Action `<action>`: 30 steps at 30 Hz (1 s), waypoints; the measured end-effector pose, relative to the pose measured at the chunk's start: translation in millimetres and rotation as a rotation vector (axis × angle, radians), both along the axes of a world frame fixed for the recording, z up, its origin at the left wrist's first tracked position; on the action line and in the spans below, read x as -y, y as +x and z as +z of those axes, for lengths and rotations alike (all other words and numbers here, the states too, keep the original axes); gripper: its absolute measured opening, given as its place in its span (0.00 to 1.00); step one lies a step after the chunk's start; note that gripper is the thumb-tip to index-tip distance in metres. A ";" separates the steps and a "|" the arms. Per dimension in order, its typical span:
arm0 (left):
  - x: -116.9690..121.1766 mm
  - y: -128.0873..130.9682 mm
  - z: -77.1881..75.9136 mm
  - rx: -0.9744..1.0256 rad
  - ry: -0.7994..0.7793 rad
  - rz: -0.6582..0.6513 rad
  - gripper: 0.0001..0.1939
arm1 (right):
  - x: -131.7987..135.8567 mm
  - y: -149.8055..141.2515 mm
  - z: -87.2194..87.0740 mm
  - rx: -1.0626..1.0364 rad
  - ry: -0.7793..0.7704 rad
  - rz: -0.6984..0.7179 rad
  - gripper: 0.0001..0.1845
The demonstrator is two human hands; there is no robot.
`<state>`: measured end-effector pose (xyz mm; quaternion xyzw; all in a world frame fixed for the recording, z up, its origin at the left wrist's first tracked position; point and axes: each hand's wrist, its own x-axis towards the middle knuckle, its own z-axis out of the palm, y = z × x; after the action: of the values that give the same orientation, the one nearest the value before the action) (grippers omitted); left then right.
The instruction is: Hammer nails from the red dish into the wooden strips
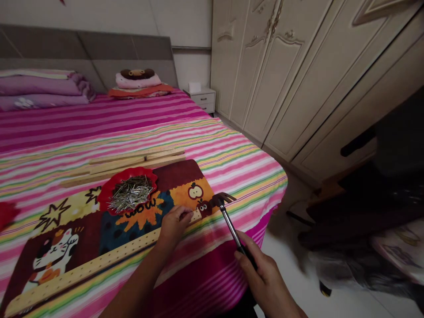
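Note:
My right hand [266, 274] is wrapped round the dark grip of a claw hammer [231, 226]. The hammer's head is raised beyond the right end of a long wooden strip [99, 265] with rows of small dark holes or dots. On that end of the strip rests my left hand [175, 223], thumb and fingers pinched together; whatever they hold is too small to make out. A red scalloped dish [105, 194] heaped with loose nails [132, 193] stands left of my left hand. Strip and dish lie on a colourful cartoon mat [172, 172].
Several bare wooden strips [132, 161] lie behind the dish on the striped bed [245, 154]. A red object [8, 216] shows at the left edge. Folded bedding [39, 88] is stacked by the headboard. Wardrobes [251, 66] and a dark cluttered pile [357, 212] stand to the right.

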<state>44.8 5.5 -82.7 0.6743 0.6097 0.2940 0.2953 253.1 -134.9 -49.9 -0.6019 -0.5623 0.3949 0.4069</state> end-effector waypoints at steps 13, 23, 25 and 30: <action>4.3 2.2 -2.3 0.016 0.008 -0.009 0.10 | -18.4 -24.6 25.7 -0.036 -0.025 0.216 0.23; 4.4 1.9 -0.8 0.008 0.006 -0.013 0.09 | -22.4 -29.3 30.7 0.050 0.031 0.239 0.23; 4.3 1.5 -0.2 0.002 0.004 -0.023 0.08 | -22.9 -27.8 30.7 0.077 0.011 0.251 0.24; 2.6 1.4 -1.6 -0.013 0.000 -0.027 0.08 | -21.7 -26.9 34.8 -0.003 -0.021 0.256 0.23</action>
<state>46.2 2.9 -84.3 0.6843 0.6024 0.2856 0.2952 226.2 -113.2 -15.2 -0.5287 -0.6300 0.4503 0.3476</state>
